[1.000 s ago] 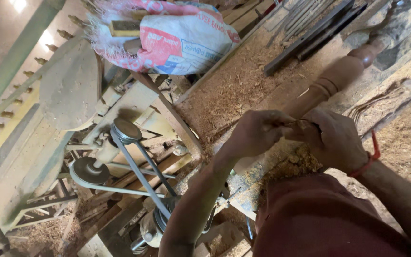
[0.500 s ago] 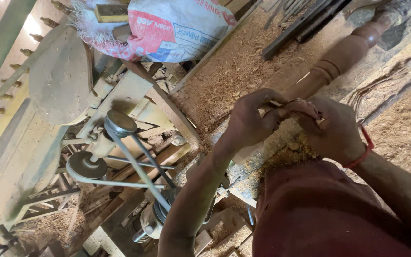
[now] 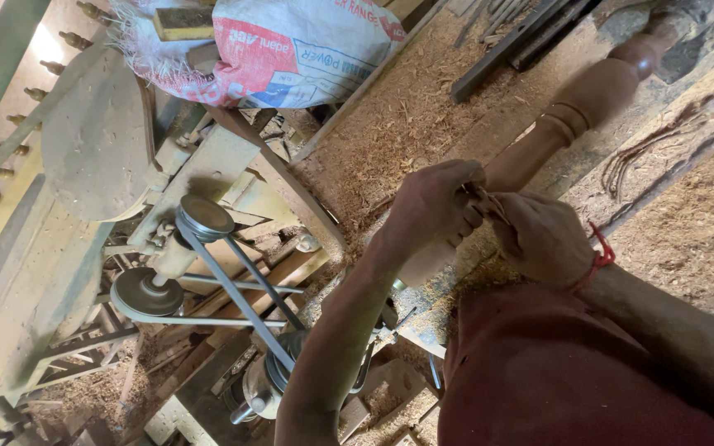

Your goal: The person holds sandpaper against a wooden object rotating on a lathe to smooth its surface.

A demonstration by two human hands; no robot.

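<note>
- Left hand [image 3: 435, 206] curled shut over the turned wooden spindle [image 3: 576, 111], fingers wrapped on top, probably to steady the work.
- Right hand [image 3: 539, 239] closed in a pinch right against the left; what it grips is hidden, cannot tell.
- Spindle lies along the lathe bed [image 3: 704, 91], running to its far upper-right end.
- Shavings [image 3: 406, 132] heaped beside the bed.
- Belt and pulleys [image 3: 208, 219] at left; printed sack [image 3: 307, 49] above.

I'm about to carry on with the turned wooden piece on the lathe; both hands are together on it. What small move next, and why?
Probably slide both hands slightly along the turned wooden spindle toward its beaded end. The left hand and right hand sit closed together on the narrow section, and the untouched length lies that way. What they pinch is hidden.
</note>
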